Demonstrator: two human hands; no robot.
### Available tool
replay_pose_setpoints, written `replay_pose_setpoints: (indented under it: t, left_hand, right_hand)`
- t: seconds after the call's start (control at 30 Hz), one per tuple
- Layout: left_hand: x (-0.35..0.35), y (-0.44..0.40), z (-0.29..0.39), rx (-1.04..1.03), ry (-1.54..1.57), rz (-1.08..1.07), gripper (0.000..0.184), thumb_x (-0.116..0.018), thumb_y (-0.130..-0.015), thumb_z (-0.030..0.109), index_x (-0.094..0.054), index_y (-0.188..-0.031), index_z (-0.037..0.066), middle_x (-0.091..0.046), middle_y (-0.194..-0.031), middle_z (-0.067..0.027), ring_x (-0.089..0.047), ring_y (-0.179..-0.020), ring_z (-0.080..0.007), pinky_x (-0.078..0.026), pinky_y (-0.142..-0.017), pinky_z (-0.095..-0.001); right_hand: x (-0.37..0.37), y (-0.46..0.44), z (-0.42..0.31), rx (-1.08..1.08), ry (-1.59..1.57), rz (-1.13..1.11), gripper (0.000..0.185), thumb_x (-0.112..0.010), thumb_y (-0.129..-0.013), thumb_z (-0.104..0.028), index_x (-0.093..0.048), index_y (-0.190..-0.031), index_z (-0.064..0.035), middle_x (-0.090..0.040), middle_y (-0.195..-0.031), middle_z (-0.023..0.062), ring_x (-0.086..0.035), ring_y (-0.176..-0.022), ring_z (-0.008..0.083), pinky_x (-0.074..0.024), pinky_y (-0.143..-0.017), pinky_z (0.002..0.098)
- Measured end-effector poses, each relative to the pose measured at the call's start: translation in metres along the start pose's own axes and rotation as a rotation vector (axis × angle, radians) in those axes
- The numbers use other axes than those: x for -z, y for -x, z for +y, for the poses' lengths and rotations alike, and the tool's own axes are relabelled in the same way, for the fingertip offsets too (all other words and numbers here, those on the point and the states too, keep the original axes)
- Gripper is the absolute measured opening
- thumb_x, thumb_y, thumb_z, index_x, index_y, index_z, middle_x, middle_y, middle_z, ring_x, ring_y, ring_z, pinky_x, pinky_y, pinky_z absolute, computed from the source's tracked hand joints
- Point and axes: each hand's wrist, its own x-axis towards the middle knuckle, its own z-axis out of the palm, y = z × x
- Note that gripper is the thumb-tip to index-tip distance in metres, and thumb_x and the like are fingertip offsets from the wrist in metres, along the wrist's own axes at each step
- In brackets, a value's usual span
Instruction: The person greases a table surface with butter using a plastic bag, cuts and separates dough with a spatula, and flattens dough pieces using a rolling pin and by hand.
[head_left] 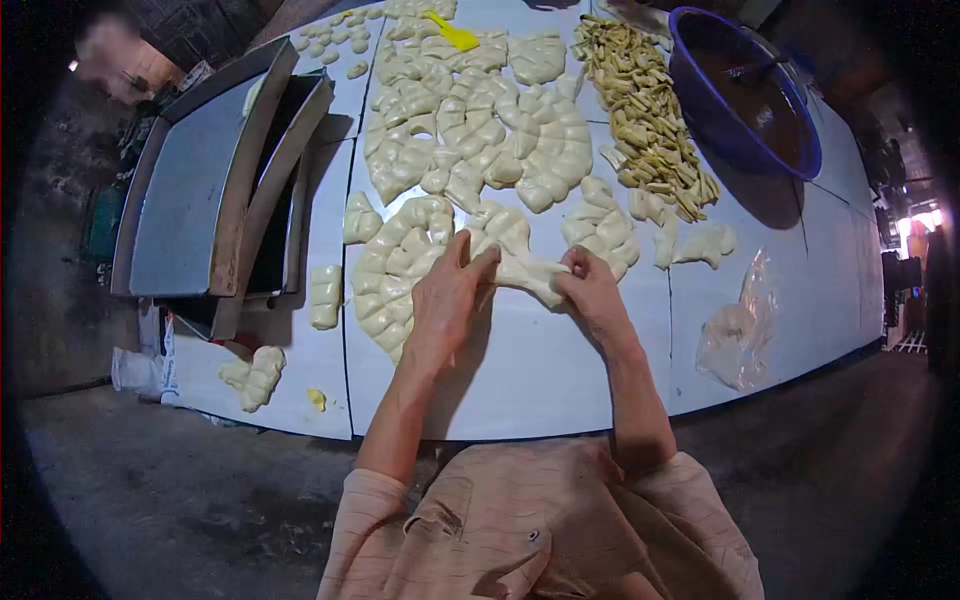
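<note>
A pale, shiny piece of dough [528, 276] is stretched between my two hands above the table near its front side. My right hand [592, 295] pinches the right end of it between thumb and fingers. At the other end, my left hand [445, 295] has its fingers closed on the dough, though the exact grip is partly hidden. Scored dough pieces [390, 270] lie beside my left hand in a curved row. Another scored piece of dough [602, 228] lies just beyond my right hand. A larger spread of scored dough [470, 120] covers the table farther back.
Stacked metal trays [185, 190] lean at the left. A yellow scraper [455, 32] rests on the far dough. Pale cut strips [645, 120] are heaped at the right, near a purple basin [685, 70] of brown liquid. A clear plastic bag [740, 335] lies front right on the white table [560, 390].
</note>
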Motion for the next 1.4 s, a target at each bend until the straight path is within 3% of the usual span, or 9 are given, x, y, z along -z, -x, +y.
replay_pose_setpoints:
  t: [0.1, 0.2, 0.23, 0.47, 0.6, 0.77, 1.1, 1.27, 1.4]
  left_hand:
    - [-0.002, -0.002, -0.011, -0.074, -0.052, -0.008, 0.05, -0.072, -0.083, 0.018, -0.06, -0.13, 0.027, -0.047, -0.144, -0.0151, -0.055, -0.124, -0.0353, -0.047, -0.101, -0.0421]
    - [0.004, -0.005, -0.012, -0.095, -0.054, -0.077, 0.051, -0.07, -0.083, 0.014, -0.059, -0.131, 0.027, -0.043, -0.147, -0.0167, -0.06, -0.117, -0.0372, -0.051, -0.095, -0.0429]
    - [0.012, -0.006, -0.008, -0.092, -0.036, -0.115, 0.052, -0.068, -0.083, 0.011, -0.059, -0.132, 0.027, -0.042, -0.148, -0.018, -0.06, -0.115, -0.0377, -0.052, -0.092, -0.0428]
    - [0.015, -0.021, -0.012, -0.108, -0.1, -0.281, 0.063, -0.059, -0.087, 0.004, -0.052, -0.138, 0.04, -0.035, -0.153, -0.0181, -0.065, -0.108, -0.0376, -0.054, -0.088, -0.042]
    - [0.01, -0.028, -0.018, -0.162, -0.299, -0.204, 0.066, -0.057, -0.086, 0.004, -0.049, -0.141, 0.04, -0.034, -0.153, -0.0204, -0.066, -0.104, -0.0381, -0.055, -0.085, -0.0428]
    - [0.003, -0.038, -0.025, -0.161, -0.29, -0.22, 0.078, -0.08, -0.074, 0.036, -0.044, -0.143, 0.033, -0.036, -0.148, -0.0282, -0.069, -0.091, -0.04, -0.056, -0.074, -0.0466]
    - [0.009, -0.035, -0.016, -0.086, -0.246, -0.271, 0.08, -0.082, -0.072, 0.029, -0.047, -0.144, 0.032, -0.033, -0.154, -0.0211, -0.065, -0.108, -0.0338, -0.055, -0.085, -0.0422]
    - [0.007, -0.029, -0.006, 0.047, -0.114, -0.263, 0.077, -0.082, -0.073, 0.019, -0.05, -0.142, 0.03, -0.032, -0.156, -0.0188, -0.066, -0.108, -0.031, -0.055, -0.087, -0.041]
    - [0.002, -0.01, -0.002, -0.036, -0.197, -0.021, 0.087, -0.083, -0.072, 0.011, -0.043, -0.147, 0.027, -0.026, -0.159, -0.0177, -0.066, -0.106, -0.0296, -0.055, -0.086, -0.04]
  right_hand:
    - [-0.006, 0.002, -0.003, 0.112, 0.072, 0.103, 0.026, -0.068, -0.078, -0.015, -0.056, -0.098, -0.0035, -0.056, -0.075, 0.0025, -0.055, -0.065, 0.0141, -0.046, -0.062, 0.0293]
    - [-0.025, 0.008, -0.025, 0.21, 0.711, 0.186, 0.05, -0.074, -0.077, -0.034, -0.06, -0.11, 0.0003, -0.067, -0.091, 0.0199, -0.066, -0.085, 0.029, -0.0517, -0.075, 0.0392]
    - [-0.033, 0.009, -0.043, 0.014, 0.785, 0.072, 0.06, -0.075, -0.076, -0.046, -0.064, -0.111, 0.0007, -0.068, -0.1, 0.024, -0.066, -0.097, 0.0366, -0.0514, -0.083, 0.0467]
    - [-0.052, -0.003, -0.014, 0.329, 0.885, 0.127, 0.046, -0.073, -0.075, -0.038, -0.068, -0.1, 0.0004, -0.068, -0.093, 0.0218, -0.066, -0.088, 0.0362, -0.0508, -0.078, 0.0477]
    - [-0.021, 0.019, -0.03, -0.045, 0.511, -0.064, 0.031, -0.067, -0.075, -0.025, -0.066, -0.093, -0.0002, -0.066, -0.086, 0.0158, -0.065, -0.08, 0.0242, -0.0504, -0.074, 0.0377]
    - [0.054, 0.068, -0.055, -0.096, -0.069, 0.1, 0.051, -0.075, -0.071, -0.014, -0.056, -0.113, 0.0081, -0.064, -0.097, 0.0094, -0.063, -0.084, 0.017, -0.0512, -0.076, 0.0293]
    - [0.22, 0.03, -0.113, 0.398, -0.195, 0.404, 0.035, -0.076, -0.078, -0.016, -0.058, -0.106, -0.0058, -0.063, -0.093, 0.0044, -0.061, -0.084, 0.012, -0.0491, -0.077, 0.0274]
    - [0.322, -0.06, -0.065, -0.074, 0.204, 0.61, 0.033, -0.076, -0.078, -0.026, -0.064, -0.099, -0.0031, -0.065, -0.086, 0.0031, -0.061, -0.079, 0.0114, -0.0485, -0.072, 0.0269]
    - [0.382, -0.098, 0.01, 0.036, 0.52, 0.703, 0.05, -0.074, -0.077, -0.032, -0.066, -0.113, 0.0013, -0.07, -0.099, 0.014, -0.066, -0.091, 0.0223, -0.0503, -0.082, 0.033]
